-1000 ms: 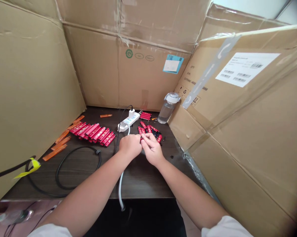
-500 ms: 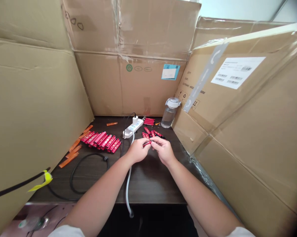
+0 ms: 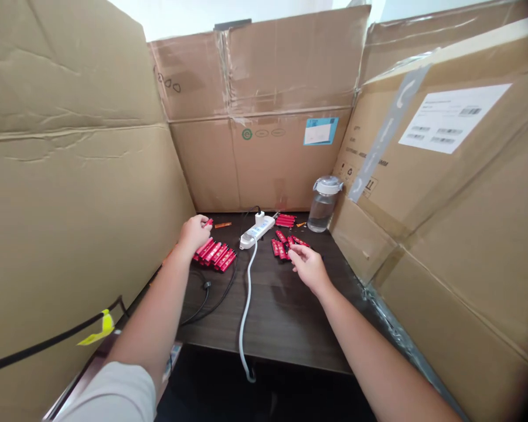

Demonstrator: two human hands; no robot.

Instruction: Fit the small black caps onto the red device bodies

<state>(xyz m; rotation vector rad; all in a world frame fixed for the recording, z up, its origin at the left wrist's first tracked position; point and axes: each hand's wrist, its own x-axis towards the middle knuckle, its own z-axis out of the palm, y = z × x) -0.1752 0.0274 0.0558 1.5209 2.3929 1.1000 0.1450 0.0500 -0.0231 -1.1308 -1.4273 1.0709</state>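
At one o'clock, lidded bottle (image 3: 322, 210) holds clear liquid. Left hand (image 3: 193, 235), eleven o'clock, pinches red stick (image 3: 208, 223); right hand (image 3: 308, 265), one o'clock, grip cannot be told.

Right carton (image 3: 457, 223): "QTY" legible; a lower line, partly under grey tape (image 3: 387, 130), ends in "MM". Recycling sign (image 3: 350, 172) and this-way-up sign (image 3: 370, 184) on the same face. White label (image 3: 455, 119): barcodes, text too small. Back carton (image 3: 264, 173): green circled "e" (image 3: 247, 134). Blue-edged sticker (image 3: 320, 132), red sticks (image 3: 222, 256): print illegible.
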